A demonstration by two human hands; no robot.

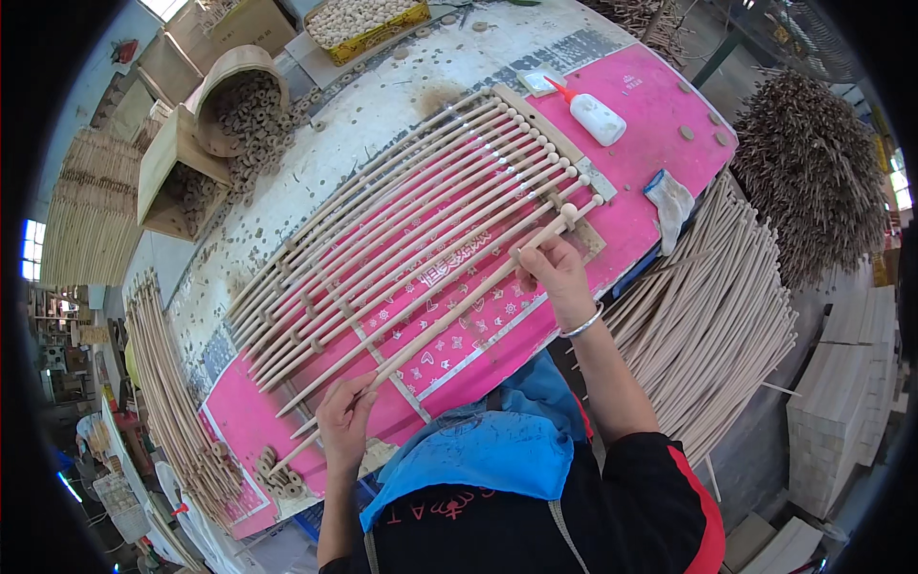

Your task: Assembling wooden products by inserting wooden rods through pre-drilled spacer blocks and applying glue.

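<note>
Both hands, left hand [344, 421] and right hand [553, 273], each grip clamped on one wooden rod [449, 311], nearest of roughly thirteen rods [402, 220] on the pink surface [660, 105]; one glue bottle [595, 115] beyond them.

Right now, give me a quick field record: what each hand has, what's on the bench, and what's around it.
left hand: pinching the near end of a wooden rod
right hand: gripping the same rod near its far end
rod position: nearest to the person in a row of rods lying side by side on the pink mat
glue bottle: lying on the mat, far right
cloth: at the mat's right edge
spare rods: heaped to the right of the bench
wooden rings: spilling from a tipped container, far left
</note>
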